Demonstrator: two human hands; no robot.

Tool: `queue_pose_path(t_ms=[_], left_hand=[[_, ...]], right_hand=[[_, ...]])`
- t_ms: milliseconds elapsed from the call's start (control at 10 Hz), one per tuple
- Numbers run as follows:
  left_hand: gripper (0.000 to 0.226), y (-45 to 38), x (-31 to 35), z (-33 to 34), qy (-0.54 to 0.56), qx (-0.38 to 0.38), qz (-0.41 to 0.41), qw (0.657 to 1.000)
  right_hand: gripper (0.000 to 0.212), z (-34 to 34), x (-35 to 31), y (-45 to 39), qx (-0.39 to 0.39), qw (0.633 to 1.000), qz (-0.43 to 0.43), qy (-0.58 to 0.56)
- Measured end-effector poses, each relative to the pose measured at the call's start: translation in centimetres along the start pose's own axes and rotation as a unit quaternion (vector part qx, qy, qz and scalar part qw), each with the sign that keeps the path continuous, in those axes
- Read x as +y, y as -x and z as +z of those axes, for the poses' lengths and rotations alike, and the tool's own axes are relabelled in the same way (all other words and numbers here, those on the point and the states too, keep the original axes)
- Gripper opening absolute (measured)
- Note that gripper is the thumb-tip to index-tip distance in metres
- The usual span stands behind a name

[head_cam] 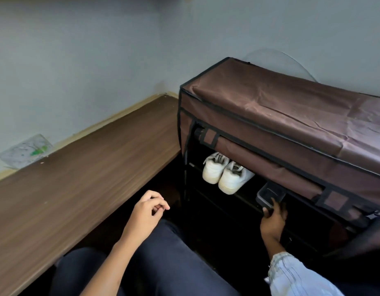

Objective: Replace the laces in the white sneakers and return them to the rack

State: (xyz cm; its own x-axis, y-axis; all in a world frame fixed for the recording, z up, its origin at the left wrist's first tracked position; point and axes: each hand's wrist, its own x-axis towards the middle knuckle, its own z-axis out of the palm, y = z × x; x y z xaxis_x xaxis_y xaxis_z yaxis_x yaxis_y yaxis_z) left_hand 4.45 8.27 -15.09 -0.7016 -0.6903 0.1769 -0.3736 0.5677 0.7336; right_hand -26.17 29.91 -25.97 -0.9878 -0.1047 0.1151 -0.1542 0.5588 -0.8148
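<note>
white sneakers (226, 175) sit laced on rack (291, 116) shelf | can't tell if laces are new | right hand (272, 221) grips dark box (270, 196) | left hand (147, 210) loosely curled, empty

We take this for a room in a home: a brown fabric-covered shoe rack (291, 124) holding white sneakers (225, 174) stands against a pale painted wall (99, 50), beside a wood-grain desk (78, 167).

Your left hand (149, 207) is hovering at about 10 o'clock from your knee, fingers loosely curled and holding nothing, while your right hand (272, 221) is reaching toward 1 o'clock, thumb and fingers gripping a small dark box (270, 196).
</note>
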Motion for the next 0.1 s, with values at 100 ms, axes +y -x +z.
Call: queue_pose_path(t_ms=[100], left_hand=[[0.036, 1.42, -0.31, -1.35, -0.003, 0.044, -0.012, 0.999]], right_hand=[[0.039, 0.01, -1.95, 3.34, 0.034, 0.998, -0.048, -0.005]])
